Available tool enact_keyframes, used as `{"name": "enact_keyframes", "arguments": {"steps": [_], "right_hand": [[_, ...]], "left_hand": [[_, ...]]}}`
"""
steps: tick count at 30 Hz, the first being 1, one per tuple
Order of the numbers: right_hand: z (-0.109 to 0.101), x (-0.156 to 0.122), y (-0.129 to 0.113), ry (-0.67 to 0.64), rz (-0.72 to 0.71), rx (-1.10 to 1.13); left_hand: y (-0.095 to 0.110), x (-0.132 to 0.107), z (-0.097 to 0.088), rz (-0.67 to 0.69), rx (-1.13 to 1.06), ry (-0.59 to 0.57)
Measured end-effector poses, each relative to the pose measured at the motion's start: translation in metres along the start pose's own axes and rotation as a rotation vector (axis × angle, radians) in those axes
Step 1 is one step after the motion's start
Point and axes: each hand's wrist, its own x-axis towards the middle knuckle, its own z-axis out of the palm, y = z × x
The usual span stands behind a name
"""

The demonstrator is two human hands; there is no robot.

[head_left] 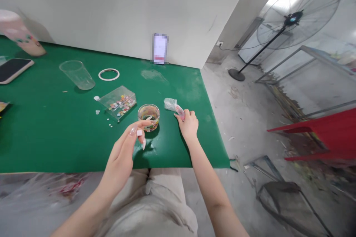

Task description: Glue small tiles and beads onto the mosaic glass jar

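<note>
at the far left edge of the green surface (pixel 55 144) lies a dark phone (pixel 13 69) in a pale case, with a blurred pink shape (pixel 19 35) behind it that i cannot make out. further right a clear plastic cup (pixel 77 74) sits tilted, and just beside it a white ring (pixel 108 74) lies flat. nearer the front stands a clear box (pixel 118 103), tipped at an angle and holding many small coloured tiles, with a few white bits (pixel 109 124) scattered on the surface just left of it.

the left hand (pixel 122 155) is raised over the front part of the surface, thumb and fingers narrowed to a pinch around a small white square piece (pixel 139 132). that piece is held just in front of a small round glass bowl (pixel 148 117), whose wall shows coloured tiles. the right hand (pixel 189 124) rests on the surface to the right of the bowl, fingers curled closed on the end of a small clear bag (pixel 170 104) that lies between it and the bowl.

off the surface, on the concrete floor, stand a large pedestal fan (pixel 297 14) and a red bench (pixel 319 133).
</note>
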Motion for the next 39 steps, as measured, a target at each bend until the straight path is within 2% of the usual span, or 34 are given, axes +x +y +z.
{"name": "enact_keyframes", "arguments": {"steps": [6,10,13,16,19,22,25,29,39], "right_hand": [[0.006,-0.003,0.003,0.092,-0.01,0.057],[-0.007,-0.009,0.005,0.188,-0.058,0.211],[-0.032,-0.027,-0.008,0.242,-0.158,0.391],[-0.066,-0.057,-0.029,0.234,-0.276,0.563],[-0.099,-0.084,-0.046,0.156,-0.489,0.836],[-0.123,-0.096,-0.056,-0.008,-0.616,0.95],[-0.136,-0.097,-0.061,-0.101,-0.66,0.885],[-0.144,-0.101,-0.067,-0.034,-0.709,0.671],[-0.156,-0.107,-0.076,0.021,-0.793,0.531]], "left_hand": [[0.0,-0.004,-0.001,-0.06,-0.026,0.015],[-0.001,-0.005,0.0,-0.081,-0.071,-0.021],[0.001,-0.008,0.001,-0.126,-0.183,-0.111],[0.009,-0.013,0.003,-0.166,-0.294,-0.246],[0.02,-0.017,0.004,-0.145,-0.305,-0.299],[0.026,-0.019,0.005,-0.097,-0.242,-0.328],[0.025,-0.021,0.006,-0.031,-0.232,-0.313],[0.022,-0.025,0.008,0.048,-0.22,-0.251],[0.025,-0.026,0.01,0.132,-0.167,-0.232]]}}
